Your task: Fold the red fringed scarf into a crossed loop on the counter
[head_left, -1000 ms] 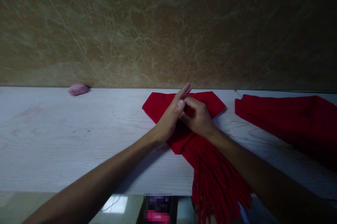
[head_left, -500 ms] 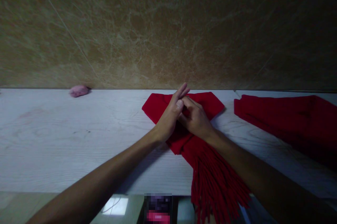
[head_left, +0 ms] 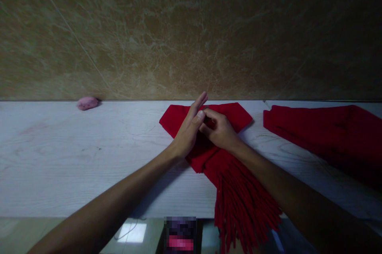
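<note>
Red scarf [head_left: 198, 160]: likely light, pliable; grasp folds. Left hand [head_left: 188, 131]: fingers extended, gripping nothing visible. Right hand [head_left: 221, 128]: fingers curled, contents unclear.

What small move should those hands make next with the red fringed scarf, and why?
Perhaps part the left hand and right hand slightly: they sit close together over the red scarf, hiding part of its middle, so opening a gap should show how the fabric lies there.
</note>
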Demonstrator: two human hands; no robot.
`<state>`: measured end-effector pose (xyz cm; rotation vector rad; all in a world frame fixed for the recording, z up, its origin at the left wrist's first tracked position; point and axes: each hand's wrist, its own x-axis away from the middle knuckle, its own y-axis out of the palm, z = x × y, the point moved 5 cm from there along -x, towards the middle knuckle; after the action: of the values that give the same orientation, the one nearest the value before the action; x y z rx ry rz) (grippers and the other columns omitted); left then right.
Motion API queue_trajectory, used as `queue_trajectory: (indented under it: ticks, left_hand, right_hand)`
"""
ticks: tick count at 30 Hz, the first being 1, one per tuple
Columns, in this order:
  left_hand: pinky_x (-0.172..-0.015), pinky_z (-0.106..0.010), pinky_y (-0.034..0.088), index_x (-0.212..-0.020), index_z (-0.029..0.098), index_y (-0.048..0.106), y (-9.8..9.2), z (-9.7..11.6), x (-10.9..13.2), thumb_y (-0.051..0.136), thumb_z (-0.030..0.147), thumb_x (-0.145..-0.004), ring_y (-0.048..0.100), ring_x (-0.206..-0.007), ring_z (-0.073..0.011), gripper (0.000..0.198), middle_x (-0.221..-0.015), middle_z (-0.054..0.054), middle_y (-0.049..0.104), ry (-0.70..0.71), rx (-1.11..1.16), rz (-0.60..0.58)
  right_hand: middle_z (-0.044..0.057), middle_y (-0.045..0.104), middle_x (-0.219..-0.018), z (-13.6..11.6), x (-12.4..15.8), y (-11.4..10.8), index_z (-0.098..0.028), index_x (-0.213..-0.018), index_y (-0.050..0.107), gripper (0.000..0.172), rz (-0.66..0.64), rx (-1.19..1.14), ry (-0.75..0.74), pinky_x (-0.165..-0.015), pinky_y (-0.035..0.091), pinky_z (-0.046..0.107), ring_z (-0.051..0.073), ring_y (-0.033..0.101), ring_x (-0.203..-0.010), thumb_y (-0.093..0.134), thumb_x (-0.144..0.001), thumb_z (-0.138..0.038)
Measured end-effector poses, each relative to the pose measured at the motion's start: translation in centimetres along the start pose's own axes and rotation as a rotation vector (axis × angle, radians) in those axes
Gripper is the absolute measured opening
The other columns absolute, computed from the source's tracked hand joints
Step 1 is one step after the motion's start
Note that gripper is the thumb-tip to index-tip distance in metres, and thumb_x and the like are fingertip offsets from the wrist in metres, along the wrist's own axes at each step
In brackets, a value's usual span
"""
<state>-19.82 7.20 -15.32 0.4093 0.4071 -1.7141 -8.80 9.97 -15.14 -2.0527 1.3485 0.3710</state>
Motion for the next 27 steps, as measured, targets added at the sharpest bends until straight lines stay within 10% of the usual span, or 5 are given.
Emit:
queue_trajectory:
  ticks: [15, 22, 27]
  left_hand:
    - [-0.133, -0.049, 0.028, -0.161, 0.028, 0.046, -0.3, 0.8, -0.2, 0.037, 0.062, -0.109, 0.036, -0.161, -0.0277, 0.063, -0.174, -0.008, 0.041, 0.109, -0.191, -0.083]
    - [-0.126, -0.049, 0.039, -0.128, 0.019, 0.074, -7.6, -0.3, -2.2, 0.049, 0.042, -0.104, 0.057, -0.143, -0.0294, 0.041, -0.143, -0.013, 0.071, 0.09, -0.865, 0.132]
    - [-0.113, -0.044, 0.051, -0.131, 0.017, 0.073, -11.1, -3.4, -2.3, 0.049, 0.042, -0.102, 0.067, -0.126, -0.0298, 0.046, -0.138, -0.015, 0.072, -0.21, -1.079, 0.128]
  right_hand:
    - [0.002, 0.067, -0.083, -0.2, -0.2, -1.1, -0.024, -0.085, 0.056, 0.028, 0.031, 0.119, -0.116, -0.074, 0.05, 0.034, 0.021, 0.062, -0.078, 0.066, -0.096, -0.049]
    - [0.01, 0.074, -0.107, 4.2, -1.2, -7.3, -0.025, -0.1, 0.07, 0.018, 0.243, 0.538, -0.078, -0.1, 0.054, 0.045, 0.028, 0.068, -0.106, 0.055, -0.099, -0.034]
    - [0.019, 0.071, -0.133, 8.4, -0.6, -8.4, -0.019, -0.122, 0.073, 0.036, 0.146, 0.708, 0.131, -0.113, 0.048, 0.055, 0.036, 0.064, -0.128, 0.056, -0.099, -0.039]
